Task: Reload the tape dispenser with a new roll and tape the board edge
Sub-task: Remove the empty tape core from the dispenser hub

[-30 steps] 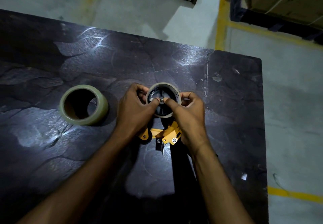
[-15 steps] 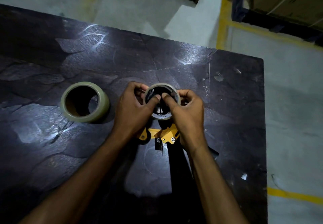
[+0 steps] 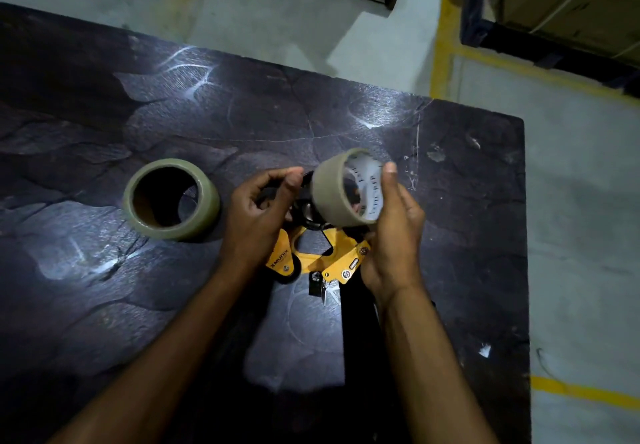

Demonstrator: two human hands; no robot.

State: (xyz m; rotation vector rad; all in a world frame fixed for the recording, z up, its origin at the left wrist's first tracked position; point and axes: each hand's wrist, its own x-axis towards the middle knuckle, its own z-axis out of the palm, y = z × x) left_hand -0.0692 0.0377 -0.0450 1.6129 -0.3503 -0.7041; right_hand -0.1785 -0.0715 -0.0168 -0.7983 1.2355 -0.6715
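**Spent core coming off the dispenser hub**

I find the right hand (image 3: 391,232) closed around the empty core (image 3: 341,191), thumb tip on its far rim and the other fingers curled underneath; the core sits tilted, its printed inside facing me. The left hand (image 3: 258,215) is part-curled just beside the core, fingertips pinched loosely at the black hub (image 3: 304,201). I cannot tell whether they grip the hub or only steady it.

The yellow dispenser (image 3: 315,256) lies on the dark board (image 3: 450,236) directly below both sets of fingers, its blade end pointing toward my wrists.

My judgement: the step is clearing the old core. To do it well I would draw the core straight along the hub's axis, not cocked, while the left fingers pin the frame flat.

The new roll (image 3: 171,199) stands on its side to the left of the left fingers, apart from them and within easy reach. Nothing lies between. The serrated blade sits near the right wrist, a cutting risk. Lighting is poor, and the board's right edge lies beyond the right fingers.
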